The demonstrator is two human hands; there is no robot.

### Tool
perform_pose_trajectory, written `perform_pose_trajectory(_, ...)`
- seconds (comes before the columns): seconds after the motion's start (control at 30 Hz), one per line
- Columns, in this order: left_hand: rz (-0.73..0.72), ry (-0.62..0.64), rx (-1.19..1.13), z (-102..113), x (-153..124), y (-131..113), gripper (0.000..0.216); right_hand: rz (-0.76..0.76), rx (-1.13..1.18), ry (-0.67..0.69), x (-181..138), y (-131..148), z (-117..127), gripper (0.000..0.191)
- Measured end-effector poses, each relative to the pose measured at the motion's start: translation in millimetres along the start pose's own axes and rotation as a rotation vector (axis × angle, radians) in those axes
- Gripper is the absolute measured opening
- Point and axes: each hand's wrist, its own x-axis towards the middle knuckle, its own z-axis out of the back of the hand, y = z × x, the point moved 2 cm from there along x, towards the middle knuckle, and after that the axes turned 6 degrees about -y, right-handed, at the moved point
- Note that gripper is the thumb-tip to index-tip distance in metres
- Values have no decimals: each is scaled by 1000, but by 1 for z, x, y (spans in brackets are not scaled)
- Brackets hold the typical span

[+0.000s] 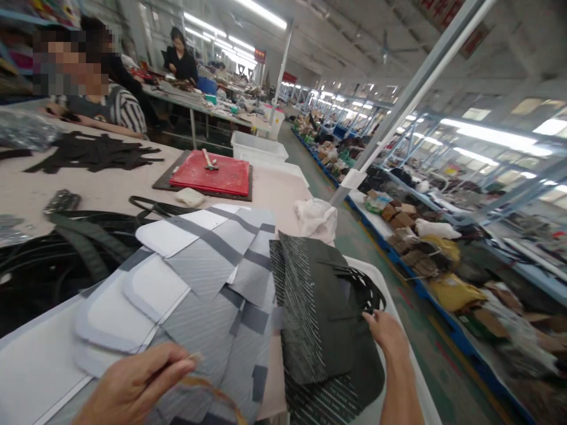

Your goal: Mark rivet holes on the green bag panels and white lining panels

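Observation:
My left hand (137, 383) is closed in a pinch over the grey panels, a small pale bit showing at its fingertips. A thin yellowish-brown strip (217, 392) curves just below those fingers; whether they hold it I cannot tell. Overlapping grey and white fabric panels (204, 301) with dark grey bands cover the table's near part. To the right, my right hand (383, 327) has its fingers pinched at the edge of looped black straps (365, 289). These straps belong to a stack of black panels (319, 319) with white diagonal print.
A hammer (209, 160) rests on a red board (210, 174). Black straps (97, 153) and coiled dark webbing (84, 236) lie left. A white plastic bag (315, 218) sits at the table's right edge. Co-workers are at tables behind; pallets of goods (407, 236) line the aisle.

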Motion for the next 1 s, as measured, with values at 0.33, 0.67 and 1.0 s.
perform_pose_trajectory(0.33,-347,-19,254,6,23,-36,34,779,606,659,-178,175,-69,25)
perform_pose_trajectory(0.67,-247,-6,245,20,24,-15,21,1241,518,524,-208,227,-108,17)
perform_pose_trajectory(1.0,-353,-50,312,44,64,-12,30,314,749,732,-182,266,-189,15)
